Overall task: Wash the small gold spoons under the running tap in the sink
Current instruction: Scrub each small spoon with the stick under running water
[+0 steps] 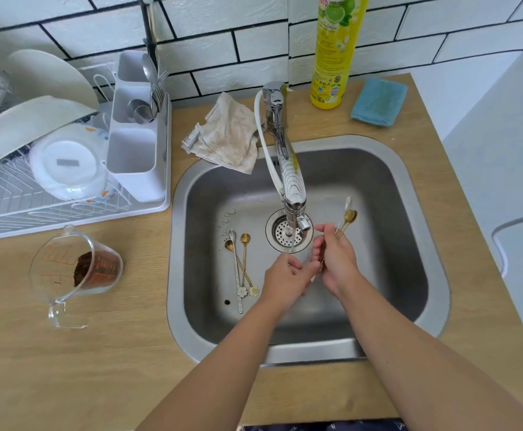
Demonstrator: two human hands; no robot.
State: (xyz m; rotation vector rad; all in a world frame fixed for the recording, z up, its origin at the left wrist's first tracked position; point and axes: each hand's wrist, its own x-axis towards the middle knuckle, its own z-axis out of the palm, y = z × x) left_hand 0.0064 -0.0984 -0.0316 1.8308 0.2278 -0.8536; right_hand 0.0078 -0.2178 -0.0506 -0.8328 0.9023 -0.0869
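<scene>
Spoons, held: small gold spoons [347, 219], a bunch gripped in the right hand [336, 259] over the sink, bowls up and pointing away, just right of the tap's outlet; a pale white-tipped utensil stands among them.
Spoons, loose: three spoons on the sink floor [242, 262], left of the drain, handles toward the near edge, two ending in flower shapes; two are gold, one looks silver.
Counter [67, 368]: light wood, carries everything listed.
Sink [415, 213]: square steel basin set into the counter, round perforated drain [280, 233] at centre.
Dish rack [67, 194]: white, left of the sink, holding plates and an upturned bowl; its cutlery caddy [136, 150] holds steel spoons and forks.
Tap [285, 163]: chrome, reaching from the back edge over the drain, thin stream of water running from it.
Detergent bottle [335, 51]: yellow, upright at the tiled wall, behind the sink.
Cloth [229, 135]: beige, crumpled, draped at the sink's back-left corner.
Measuring jug [77, 269]: clear, on the counter left of the sink, tilted, dark brown matter inside.
Sponge cloth [380, 101]: blue, right of the bottle.
Right hand fingers: curled round the spoon handles.
Left hand [285, 279]: beside the right, under the stream, fingers curled at the handles' lower ends; whether they grip cannot be told.
</scene>
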